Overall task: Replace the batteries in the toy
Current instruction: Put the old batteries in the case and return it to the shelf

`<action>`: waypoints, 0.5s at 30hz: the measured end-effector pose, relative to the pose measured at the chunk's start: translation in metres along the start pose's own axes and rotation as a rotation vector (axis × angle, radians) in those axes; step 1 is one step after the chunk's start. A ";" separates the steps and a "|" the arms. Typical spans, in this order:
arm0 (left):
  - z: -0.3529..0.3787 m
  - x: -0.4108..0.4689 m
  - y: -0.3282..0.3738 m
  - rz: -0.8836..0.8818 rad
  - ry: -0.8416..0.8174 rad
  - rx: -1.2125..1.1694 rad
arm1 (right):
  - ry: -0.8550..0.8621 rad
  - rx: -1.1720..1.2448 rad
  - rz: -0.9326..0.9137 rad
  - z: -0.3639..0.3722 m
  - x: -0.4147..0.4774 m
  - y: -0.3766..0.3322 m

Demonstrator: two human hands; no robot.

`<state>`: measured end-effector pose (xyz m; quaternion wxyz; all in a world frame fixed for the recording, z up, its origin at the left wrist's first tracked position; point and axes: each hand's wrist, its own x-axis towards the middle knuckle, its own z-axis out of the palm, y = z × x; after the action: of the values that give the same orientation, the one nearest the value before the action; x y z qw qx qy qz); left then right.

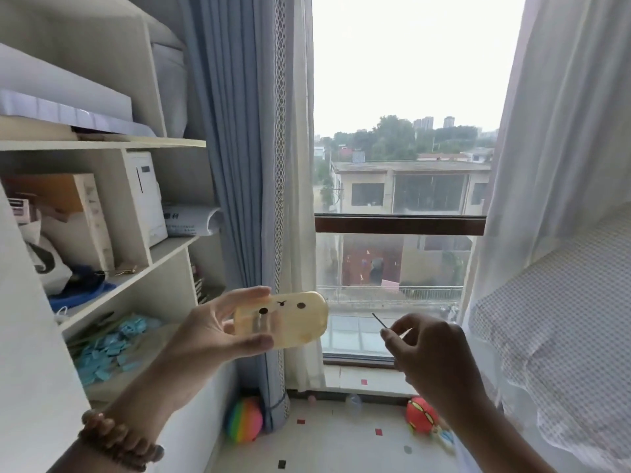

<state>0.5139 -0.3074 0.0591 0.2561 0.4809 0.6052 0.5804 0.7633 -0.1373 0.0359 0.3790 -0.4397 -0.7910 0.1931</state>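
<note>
I hold the pale yellow, round-ended plastic toy [290, 319] up in the air, below the dark brown wooden crossbar [399, 225] of the window and off to its left end. My left hand [211, 332] grips the toy's left end, fingers curled over the top edge and thumb pressed along the bottom edge.

It reads to me as light and stiff: a hollow, hard shell with a smooth, slightly glossy skin that could slide in the hand if I squeeze only the faces. The long edges are the place to hold it. That clamps it firmly and leaves the broad face free for work. I expect thin plastic like this to crack or scar if a point is forced into it, so it wants steady support behind wherever the pressure goes.

The face turned to me carries two black dots and a small dark frowning mark between them. Under the left dot sits a grey upright shape, perhaps a slot or something seen through the shell; it is too blurred for me to tell. I see no cover or screw from here.

My right hand [426, 349], below the crossbar's middle, pinches a thin dark metal tool [379, 320] between thumb and fingertips. Its tip is aimed up toward the toy but is well apart from it.
</note>
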 end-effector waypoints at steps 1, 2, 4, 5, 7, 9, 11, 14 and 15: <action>0.003 0.015 -0.003 -0.006 0.005 -0.006 | -0.007 0.008 0.003 0.005 0.015 0.005; 0.005 0.029 -0.007 -0.007 0.011 -0.008 | -0.016 0.023 0.009 0.010 0.029 0.010; 0.009 0.060 -0.015 -0.003 0.016 0.000 | -0.034 0.032 0.019 0.021 0.059 0.020; 0.010 0.076 -0.020 -0.001 0.007 0.001 | -0.036 0.016 0.012 0.028 0.074 0.026; 0.009 0.109 -0.032 0.003 -0.018 -0.011 | -0.035 -0.005 0.000 0.046 0.105 0.036; 0.008 0.142 -0.044 0.001 -0.021 -0.025 | -0.026 -0.007 -0.001 0.066 0.138 0.044; 0.005 0.176 -0.059 0.000 -0.006 -0.031 | -0.024 -0.008 -0.003 0.089 0.173 0.051; -0.008 0.232 -0.085 -0.006 0.016 -0.040 | -0.049 -0.007 0.008 0.128 0.230 0.059; -0.014 0.252 -0.092 -0.013 0.028 -0.047 | -0.059 -0.003 0.020 0.141 0.250 0.061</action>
<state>0.3735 -0.0798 0.0373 0.2629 0.4626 0.5981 0.5993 0.6073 0.1103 0.0145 0.3527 -0.4421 -0.7979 0.2084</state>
